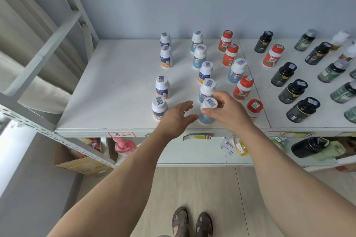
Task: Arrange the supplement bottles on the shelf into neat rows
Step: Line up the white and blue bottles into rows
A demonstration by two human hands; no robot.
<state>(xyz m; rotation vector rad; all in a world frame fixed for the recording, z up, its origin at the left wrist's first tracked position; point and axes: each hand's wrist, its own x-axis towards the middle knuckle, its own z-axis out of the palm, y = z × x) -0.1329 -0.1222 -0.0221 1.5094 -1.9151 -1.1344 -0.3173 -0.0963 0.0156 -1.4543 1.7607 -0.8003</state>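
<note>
My right hand grips a white-capped bottle with a light blue label standing at the front edge of the white shelf. My left hand hovers just left of that bottle with fingers spread and holds nothing. A white bottle with an orange label stands right beside the left hand. Behind the held bottle, several blue-label bottles run back in a slanted line. Several more orange-label white bottles stand to the left. Red-capped bottles stand to the right, one partly hidden behind my right hand.
Dark bottles and green ones fill the shelf's right half. The shelf's left half is bare up to the metal frame post. A lower shelf holds a pink bottle, a yellow one and a black jar. My feet stand below.
</note>
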